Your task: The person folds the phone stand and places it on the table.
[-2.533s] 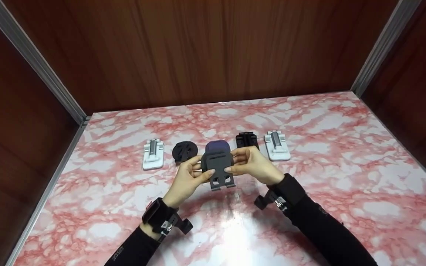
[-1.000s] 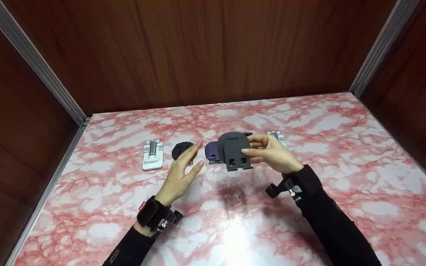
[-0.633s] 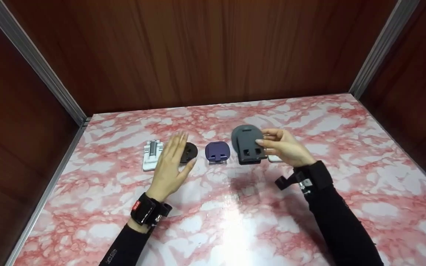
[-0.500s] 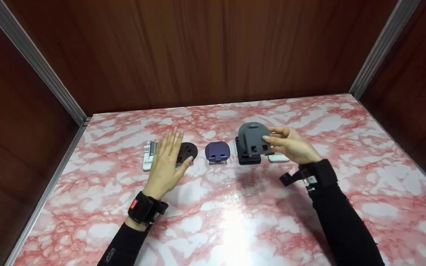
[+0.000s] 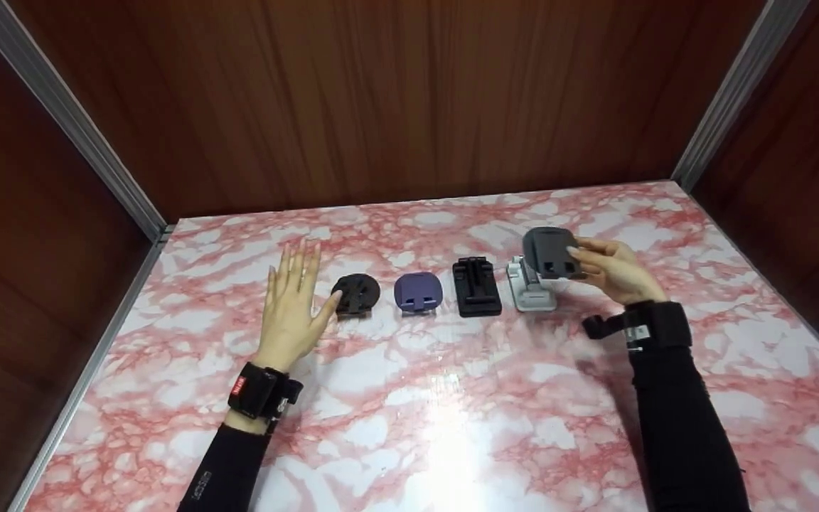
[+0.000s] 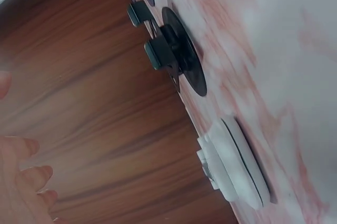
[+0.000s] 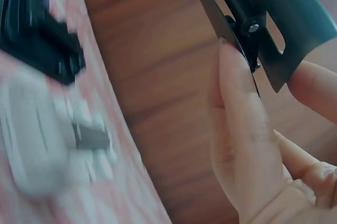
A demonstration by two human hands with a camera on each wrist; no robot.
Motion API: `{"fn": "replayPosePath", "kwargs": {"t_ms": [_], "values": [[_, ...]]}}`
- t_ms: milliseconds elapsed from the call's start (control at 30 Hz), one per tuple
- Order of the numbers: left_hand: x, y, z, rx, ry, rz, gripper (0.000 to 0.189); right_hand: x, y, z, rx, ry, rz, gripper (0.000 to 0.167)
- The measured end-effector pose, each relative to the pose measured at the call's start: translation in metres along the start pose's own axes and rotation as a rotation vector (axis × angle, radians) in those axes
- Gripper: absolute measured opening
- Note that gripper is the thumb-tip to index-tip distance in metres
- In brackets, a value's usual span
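My right hand [image 5: 617, 270] pinches a dark grey folding phone stand [image 5: 549, 249] by its right edge, held in the air over the right-hand white phone stand [image 5: 534, 295]. In the right wrist view the held stand [image 7: 301, 21] shows a thin base plate, a hinge and a curved holder plate, with fingers on the base and the thumb at the holder. My left hand [image 5: 288, 313] hovers with fingers straight, holding nothing. It hides another white phone stand [image 6: 234, 161] from the head view. The round black phone stand [image 5: 356, 294] is just beside its thumb.
A purple phone stand [image 5: 418, 291] and a black folded phone stand [image 5: 476, 286] lie in the middle of the row. The table [image 5: 409, 398] has a red-and-white marbled top. Brown wooden panels [image 5: 416, 99] wall its back and sides.
Both hands held the grey stand at first; the left let go and moved left with fingers straightened. The right hand carried the stand rightward, past the black stand.
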State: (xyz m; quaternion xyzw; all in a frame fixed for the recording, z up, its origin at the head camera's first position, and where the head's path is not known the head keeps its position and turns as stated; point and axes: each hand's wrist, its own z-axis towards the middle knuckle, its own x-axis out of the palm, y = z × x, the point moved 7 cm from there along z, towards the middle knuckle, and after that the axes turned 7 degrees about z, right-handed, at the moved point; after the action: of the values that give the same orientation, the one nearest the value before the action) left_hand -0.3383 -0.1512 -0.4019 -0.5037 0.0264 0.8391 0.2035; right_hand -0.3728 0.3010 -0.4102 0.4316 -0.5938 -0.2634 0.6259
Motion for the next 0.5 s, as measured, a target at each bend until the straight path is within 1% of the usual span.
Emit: {"fn": "replayPosePath", "kwargs": {"t_ms": [67,100,233,267,333,500], "values": [[0.001,0.003,0.000,-0.006,0.007,-0.005,0.074,-0.010,0.002,-0.002,0.005,-0.022,-0.025,0.019],[0.002,0.005,0.000,-0.009,0.012,-0.005,0.074,-0.015,0.003,-0.003,0.007,-0.036,-0.049,0.025],[0.004,0.008,0.000,-0.019,0.031,0.011,0.074,-0.033,0.003,-0.004,0.024,-0.086,-0.147,0.063],[0.004,0.009,0.000,-0.022,0.039,0.014,0.074,-0.038,0.003,-0.005,0.030,-0.100,-0.183,0.069],[0.005,0.010,-0.001,-0.025,0.045,0.015,0.074,-0.048,0.002,-0.005,0.036,-0.131,-0.270,0.071],[0.006,0.012,-0.001,-0.038,0.064,0.006,0.073,-0.071,0.000,-0.004,0.014,-0.192,-0.539,0.063]]}}
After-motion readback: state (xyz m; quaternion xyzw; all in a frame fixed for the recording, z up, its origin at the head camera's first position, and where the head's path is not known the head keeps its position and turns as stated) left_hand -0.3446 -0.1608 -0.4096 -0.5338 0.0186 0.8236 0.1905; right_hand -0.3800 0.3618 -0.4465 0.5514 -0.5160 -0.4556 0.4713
